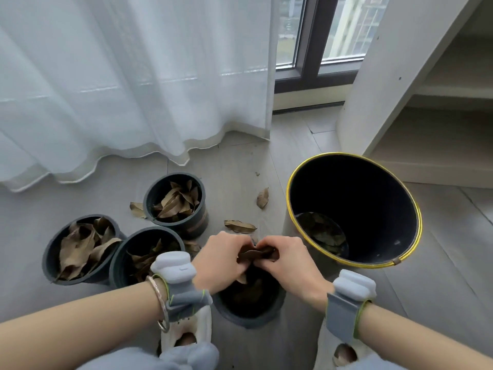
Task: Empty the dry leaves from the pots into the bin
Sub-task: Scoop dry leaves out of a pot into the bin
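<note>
Bright, soft daylight from the window [320, 36] far right, and through the thin white curtain [133, 76] on the far left. Cool and grey all over. Only faint, soft shadows on the floor [240, 166]. Very dark inside the bin [354, 209], with a small shine on its yellow rim. Straight lines bent at the edges, as on the shelf [426, 102] at right. Sharp in the middle, a bit fuzzy near the bottom corners.

Both hands [256, 259] — leaves [256, 254] over pot [249, 307]

Both hands [222, 259] [289, 259] curled together (grips closed), forearms converging.
</note>
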### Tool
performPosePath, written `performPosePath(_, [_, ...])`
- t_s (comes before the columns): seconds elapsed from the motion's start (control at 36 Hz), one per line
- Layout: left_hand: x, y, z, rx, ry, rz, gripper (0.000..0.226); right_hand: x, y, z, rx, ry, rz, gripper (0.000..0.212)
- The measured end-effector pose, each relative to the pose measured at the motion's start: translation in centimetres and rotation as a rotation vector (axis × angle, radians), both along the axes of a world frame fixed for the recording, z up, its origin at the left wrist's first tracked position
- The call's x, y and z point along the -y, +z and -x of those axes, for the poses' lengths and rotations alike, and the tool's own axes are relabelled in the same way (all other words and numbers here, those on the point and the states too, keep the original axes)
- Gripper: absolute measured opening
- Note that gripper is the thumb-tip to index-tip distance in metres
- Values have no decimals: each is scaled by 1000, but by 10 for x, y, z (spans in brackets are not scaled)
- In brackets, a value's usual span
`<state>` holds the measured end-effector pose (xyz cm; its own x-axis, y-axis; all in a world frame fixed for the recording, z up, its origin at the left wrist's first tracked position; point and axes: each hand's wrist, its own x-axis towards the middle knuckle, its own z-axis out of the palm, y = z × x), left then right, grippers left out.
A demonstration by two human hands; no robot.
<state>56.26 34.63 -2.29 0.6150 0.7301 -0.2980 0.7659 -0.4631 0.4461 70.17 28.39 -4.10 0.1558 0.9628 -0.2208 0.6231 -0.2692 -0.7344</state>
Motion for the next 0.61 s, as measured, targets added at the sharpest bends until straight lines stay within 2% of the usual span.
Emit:
performPosePath(0.33, [-1,75,-37,189,-44,-178,22,3,78,-39,68,-71,-236,16])
performPosePath(0.5, [-7,79,-86,195,-46,-144,27,7,89,-78,118,-156,-226,18])
performPosePath(0.61, [-9,71,-122,117,-110,-182,30,10,79,-104,130,-219,-192,18])
